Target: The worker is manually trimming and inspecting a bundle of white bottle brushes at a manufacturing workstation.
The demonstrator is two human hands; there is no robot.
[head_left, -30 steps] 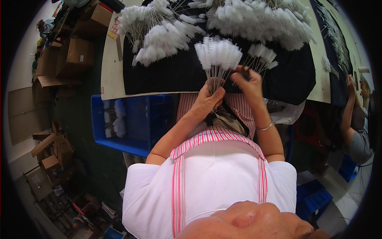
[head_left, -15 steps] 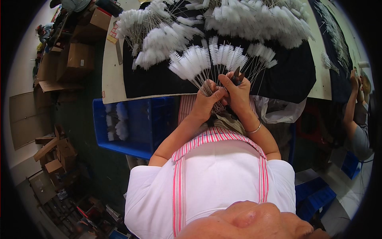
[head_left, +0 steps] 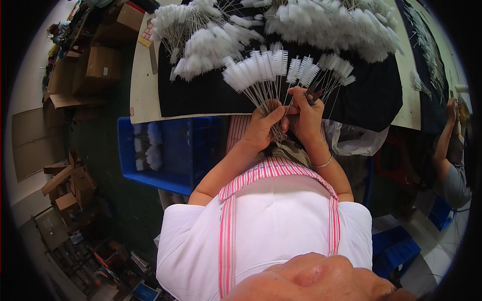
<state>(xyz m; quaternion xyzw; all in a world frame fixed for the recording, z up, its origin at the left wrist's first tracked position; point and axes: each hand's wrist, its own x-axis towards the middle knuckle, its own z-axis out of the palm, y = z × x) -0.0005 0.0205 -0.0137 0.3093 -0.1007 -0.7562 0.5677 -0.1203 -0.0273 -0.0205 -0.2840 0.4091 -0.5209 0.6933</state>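
A fan of white-bristled wire brushes spreads out from my left hand, which is closed round their thin wire stems. The looped stem ends bunch below my fingers. My right hand is closed too, with small dark-jawed pliers tucked in it, jaws pointing up and away. Its thumb and forefinger pinch at a wire stem just right of the fan, below a few brushes. More loose brushes lie on the black cloth beyond my right hand.
Big heaps of white brushes cover the table's far side. A metal ruler lies at its left edge. Below stand a blue crate on the left and a plastic bag on the right. Another person's arm shows far right.
My right hand has drawn slightly away from my left, its fingers now pinching higher up at a stem. More brushes stand in the left-hand fan, fewer in the group beside it.
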